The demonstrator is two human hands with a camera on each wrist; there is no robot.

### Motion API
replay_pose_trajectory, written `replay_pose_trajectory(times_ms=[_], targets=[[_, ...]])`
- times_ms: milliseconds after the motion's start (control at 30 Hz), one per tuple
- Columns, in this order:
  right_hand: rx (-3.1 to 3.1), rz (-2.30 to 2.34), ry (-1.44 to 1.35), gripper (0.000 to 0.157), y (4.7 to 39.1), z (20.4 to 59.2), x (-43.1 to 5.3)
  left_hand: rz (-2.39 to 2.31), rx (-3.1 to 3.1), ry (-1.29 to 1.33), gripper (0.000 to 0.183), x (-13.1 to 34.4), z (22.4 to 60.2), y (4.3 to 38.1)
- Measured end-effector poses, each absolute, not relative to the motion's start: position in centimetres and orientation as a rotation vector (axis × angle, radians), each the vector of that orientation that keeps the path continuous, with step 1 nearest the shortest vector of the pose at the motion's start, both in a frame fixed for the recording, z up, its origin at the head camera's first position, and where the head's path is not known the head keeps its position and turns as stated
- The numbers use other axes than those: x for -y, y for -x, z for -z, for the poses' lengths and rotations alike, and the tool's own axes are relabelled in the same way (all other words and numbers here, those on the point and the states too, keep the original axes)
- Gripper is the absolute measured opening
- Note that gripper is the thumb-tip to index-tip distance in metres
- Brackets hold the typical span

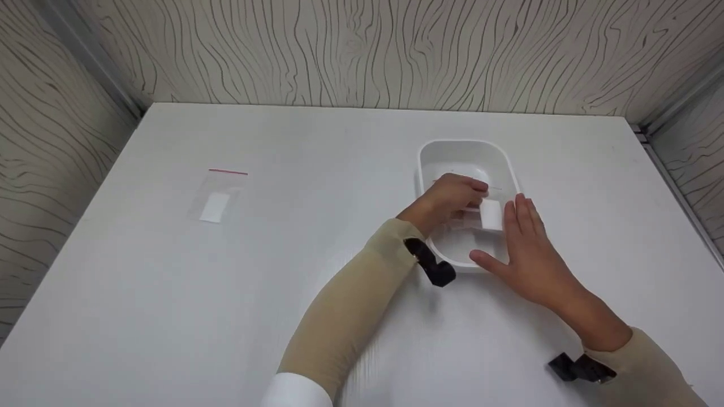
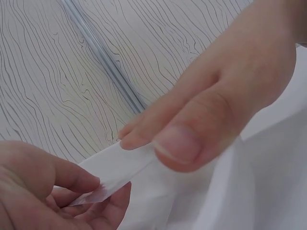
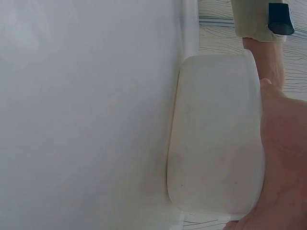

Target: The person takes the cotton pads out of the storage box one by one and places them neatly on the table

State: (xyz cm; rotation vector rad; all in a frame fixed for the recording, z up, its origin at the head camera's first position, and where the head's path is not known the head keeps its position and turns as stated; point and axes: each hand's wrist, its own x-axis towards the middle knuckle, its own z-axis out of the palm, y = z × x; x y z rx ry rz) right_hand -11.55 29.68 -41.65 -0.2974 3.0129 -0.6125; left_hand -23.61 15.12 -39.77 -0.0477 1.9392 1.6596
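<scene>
A white plastic tub [image 1: 451, 150] stands on the white table, right of the middle. Inside its walls my left hand [image 1: 452, 196] pinches a small clear plastic bag with a white panel [image 1: 491, 215]. Thumb and fingers grip the edge of this bag [image 2: 120, 168] in the left wrist view. My right hand [image 1: 534, 263] lies over the tub's right rim, fingers straight and thumb spread. Whether its fingertips touch the bag, I cannot tell. The right wrist view shows the tub's outer side [image 3: 216, 139] beside that hand. Part of the tub's inside is hidden by my hands.
Another clear zip bag [image 1: 219, 195] with a red strip and white panel lies flat at the table's left. Wood-patterned walls [image 1: 350, 53] rise behind and beside the table [image 1: 317, 147]. Black wrist cameras [image 1: 432, 263] sit on both sleeves.
</scene>
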Motion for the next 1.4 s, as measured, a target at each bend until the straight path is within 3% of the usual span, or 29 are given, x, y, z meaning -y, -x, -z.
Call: replay_pose_trajectory(times_ms=[767, 1400], targets=[[-3.048, 0.656, 0.328, 0.112, 11.7, 41.7, -29.8, -1.757, -1.834, 0.083, 0.021, -14.6, 39.4, 23.5], [-3.029, 0.616, 0.317, 0.114, 11.7, 41.8, -29.8, -1.709, -1.957, -0.061, 0.020, -13.3, 38.1, 23.4]])
